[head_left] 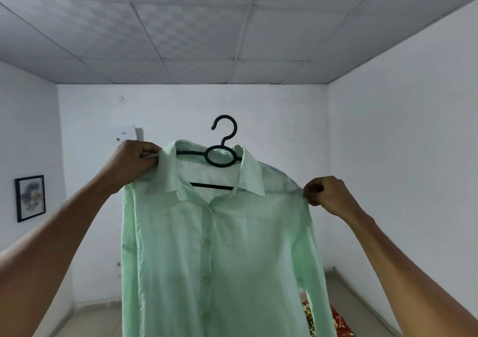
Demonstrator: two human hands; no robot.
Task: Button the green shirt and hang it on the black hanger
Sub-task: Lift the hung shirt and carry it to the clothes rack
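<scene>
Green shirt is held up in mid-air in front of the person, against the far white wall, already draped over the black hanger. The hanger's hook stands clear above the collar; its ring and lower bar show through the open neck.

Left hand, beside the collar on the hanger's left end: fingers curled tight, gripping the shoulder fabric. Whether they also hold the hanger's arm under the cloth cannot be told; a pale edge hides it. Right hand, at the hanger's right end: fingers pinching the shoulder seam.

Placket below the hanger: buttons appear fastened from chest downward; neck left open in a V.

Handling, judged: the shirt is light, thin and limp. It hangs in long vertical creases and is slightly sheer, the hanger's shoulder showing as a grey shadow through it. It has no stiffness of its own, so it takes shape only from the hanger. Best hold is at the shoulder seams or the hanger's neck below the hook. The weave looks smooth and may slide off a sloped arm if tilted. Left shoulder sits bunched and looks less fully seated than the right.

Hanger: rigid, thin, likely plastic, rounded hook.
</scene>
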